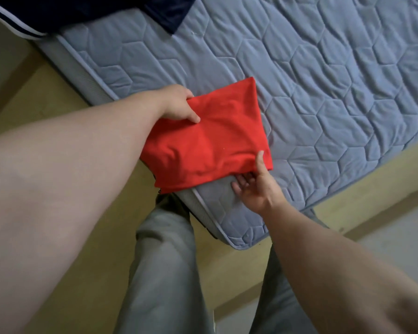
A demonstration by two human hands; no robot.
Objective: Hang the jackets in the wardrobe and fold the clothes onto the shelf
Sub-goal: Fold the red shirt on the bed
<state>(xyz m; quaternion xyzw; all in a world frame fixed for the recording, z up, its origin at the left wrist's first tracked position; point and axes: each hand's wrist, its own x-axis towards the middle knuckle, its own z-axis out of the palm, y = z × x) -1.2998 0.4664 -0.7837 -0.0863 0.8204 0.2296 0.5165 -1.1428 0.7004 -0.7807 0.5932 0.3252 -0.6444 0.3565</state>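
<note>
A folded red garment point(212, 138) lies at the near corner of a blue-grey quilted mattress point(323, 80), its near end hanging a little over the edge. My left hand point(179, 104) grips its left edge, thumb on top and fingers under the cloth. My right hand point(253, 186) pinches the right near corner, thumb on top and fingers slid beneath. A dark navy garment with white stripes point(58, 13) lies at the far left corner of the mattress.
A yellowish wooden bed frame point(372, 184) borders the mattress on both near sides. My legs in grey trousers point(164, 261) stand against the mattress corner. Grey floor point(396, 237) shows at the right.
</note>
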